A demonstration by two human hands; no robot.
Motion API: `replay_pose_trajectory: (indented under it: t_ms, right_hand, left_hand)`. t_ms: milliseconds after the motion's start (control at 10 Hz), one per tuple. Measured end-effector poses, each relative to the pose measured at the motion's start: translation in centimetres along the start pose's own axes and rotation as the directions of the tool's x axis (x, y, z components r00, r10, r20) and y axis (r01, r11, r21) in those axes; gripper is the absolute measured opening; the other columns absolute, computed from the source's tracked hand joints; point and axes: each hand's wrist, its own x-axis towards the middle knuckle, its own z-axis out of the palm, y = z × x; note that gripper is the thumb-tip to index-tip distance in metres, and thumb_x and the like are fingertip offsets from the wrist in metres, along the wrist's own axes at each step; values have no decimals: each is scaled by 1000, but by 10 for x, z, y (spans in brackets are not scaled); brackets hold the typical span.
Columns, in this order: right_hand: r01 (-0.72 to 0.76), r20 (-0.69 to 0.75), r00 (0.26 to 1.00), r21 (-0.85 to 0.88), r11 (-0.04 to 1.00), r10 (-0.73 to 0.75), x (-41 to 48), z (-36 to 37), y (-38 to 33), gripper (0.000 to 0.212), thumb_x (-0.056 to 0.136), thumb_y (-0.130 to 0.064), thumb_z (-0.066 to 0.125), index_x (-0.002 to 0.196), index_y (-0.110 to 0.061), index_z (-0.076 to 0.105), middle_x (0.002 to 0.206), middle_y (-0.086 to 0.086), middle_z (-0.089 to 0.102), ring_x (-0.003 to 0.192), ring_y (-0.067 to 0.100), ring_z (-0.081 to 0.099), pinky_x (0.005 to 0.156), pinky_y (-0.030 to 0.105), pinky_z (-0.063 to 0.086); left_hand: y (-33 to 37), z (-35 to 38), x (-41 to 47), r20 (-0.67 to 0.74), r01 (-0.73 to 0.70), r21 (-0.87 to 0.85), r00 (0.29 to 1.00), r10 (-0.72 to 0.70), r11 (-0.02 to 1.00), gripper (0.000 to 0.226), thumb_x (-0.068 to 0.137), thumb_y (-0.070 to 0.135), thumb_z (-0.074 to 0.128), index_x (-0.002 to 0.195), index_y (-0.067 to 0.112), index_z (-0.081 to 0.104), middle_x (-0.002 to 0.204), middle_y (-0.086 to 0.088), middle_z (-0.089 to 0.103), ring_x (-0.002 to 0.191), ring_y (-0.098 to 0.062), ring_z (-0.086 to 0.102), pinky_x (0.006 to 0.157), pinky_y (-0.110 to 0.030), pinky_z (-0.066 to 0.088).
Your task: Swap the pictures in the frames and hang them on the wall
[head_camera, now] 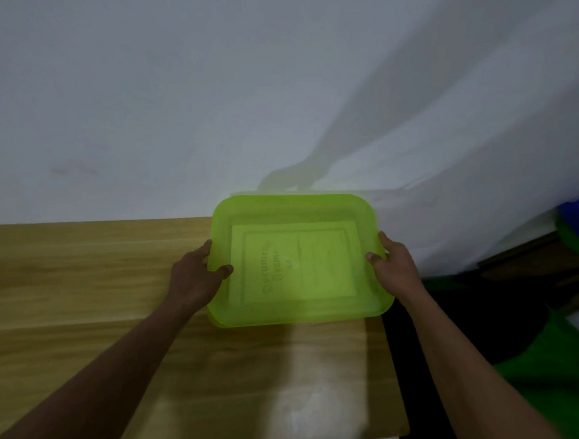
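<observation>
- Left hand (197, 277): grips the left short wall of the green plastic tray (294, 314); the thumb hooks over the rim into the tray and the fingers curl round the outside.
- Right hand (394, 269): grips the opposite wall the same way, thumb inside, fingers wrapped outside.
- Document frame (296, 262): 1 flat rectangular item lying printed side up on the tray floor and covering most of it; the lettering is blurred.
- Tray position: at the far right end of the wooden table (82, 277), close to the white wall (154, 99); its right corner overhangs the table edge. Whether it rests on the table or is lifted cannot be told.
- Surroundings: an arm shadow (316, 174) on the wall behind the tray; dark and green shapes (555, 376) right of the table, blurred.
- Arms: 2 bare forearms reach forward from the lower corners and converge on the tray.
</observation>
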Motion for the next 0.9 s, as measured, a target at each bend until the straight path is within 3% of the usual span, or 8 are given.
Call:
replay_pose_trajectory:
  t_ms: [200, 300, 400, 600, 900]
  right_hand:
    - [-15, -27, 1000, -86, 996, 13, -4, 7, 3, 61, 100, -22, 53, 155, -14, 26, 155, 11, 38, 140, 28, 38, 109, 31, 32]
    - [-7, -36, 999, -106, 994, 3, -4, 5, 3, 61, 100, -27, 55, 154, -14, 29, 152, 12, 42, 136, 30, 43, 108, 34, 35]
    - [9, -33, 999, -88, 996, -11, -2, 2, 5, 62, 97, -31, 59, 152, -15, 34, 149, 12, 47, 132, 31, 49, 106, 37, 41]
    - [8, -22, 1000, -106, 994, -10, -1, 2, 5, 63, 99, -33, 55, 154, -17, 30, 151, 14, 44, 134, 31, 46, 107, 36, 38]
    - [-17, -94, 996, -71, 997, 10, -19, 0, -6, 69, 100, -44, 49, 156, -14, 23, 158, 12, 31, 144, 27, 32, 113, 33, 27]
  left_hand:
    - [1, 5, -2, 31, -1, 145, 1000, -3, 989, 84, 83, 47, 68, 151, 18, 28, 134, -11, 58, 125, -30, 53, 100, -38, 42]
    - [2, 11, -5, 52, -15, 147, 999, 7, 989, 95, 80, 48, 71, 153, 15, 20, 141, -12, 51, 130, -31, 47, 102, -37, 39]
    - [3, 12, -5, 44, -15, 134, 999, 9, 991, 95, 80, 45, 72, 153, 12, 20, 148, -10, 44, 135, -29, 42, 107, -36, 36]
    - [5, 12, -4, 85, -24, 132, 996, 13, 991, 95, 84, 44, 68, 154, 11, 13, 152, -10, 37, 138, -29, 37, 109, -37, 33]
    - [4, 4, -8, 29, -105, 22, 994, 105, 994, 90, 84, 45, 68, 153, 15, 18, 148, -5, 44, 131, -25, 47, 102, -34, 38]
